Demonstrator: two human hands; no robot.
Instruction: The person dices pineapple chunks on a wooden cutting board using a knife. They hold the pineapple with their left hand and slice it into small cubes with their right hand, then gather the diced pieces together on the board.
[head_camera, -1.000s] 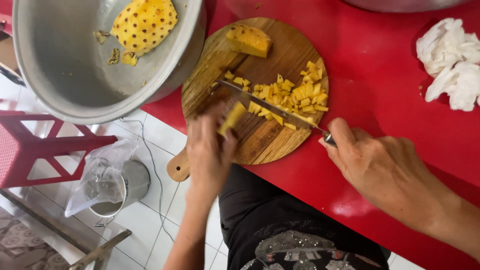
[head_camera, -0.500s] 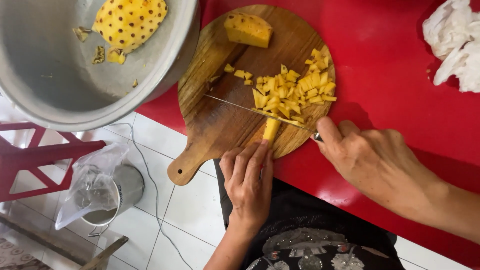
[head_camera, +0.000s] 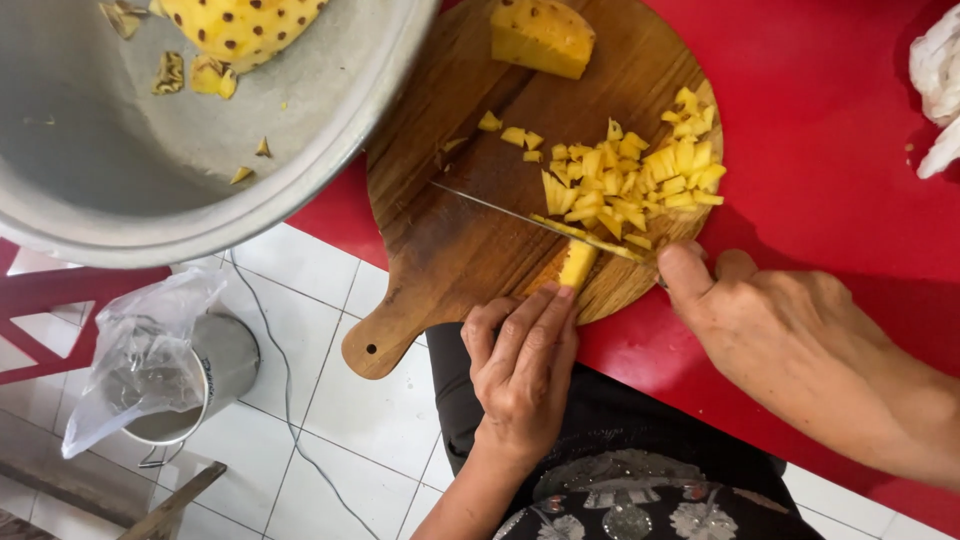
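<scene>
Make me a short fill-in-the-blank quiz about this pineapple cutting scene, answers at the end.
1. The right hand holds a ____ across the cutting board.
2. The left hand steadies a pineapple strip on the round ____ board.
3. The peeled pineapple sits in a metal ____.
4. The table is ____.

Answers: knife; wooden; bowl; red

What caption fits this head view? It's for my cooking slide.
Left hand steadies a pineapple strip on a round wooden board while the right hand slices with a knife.
</scene>
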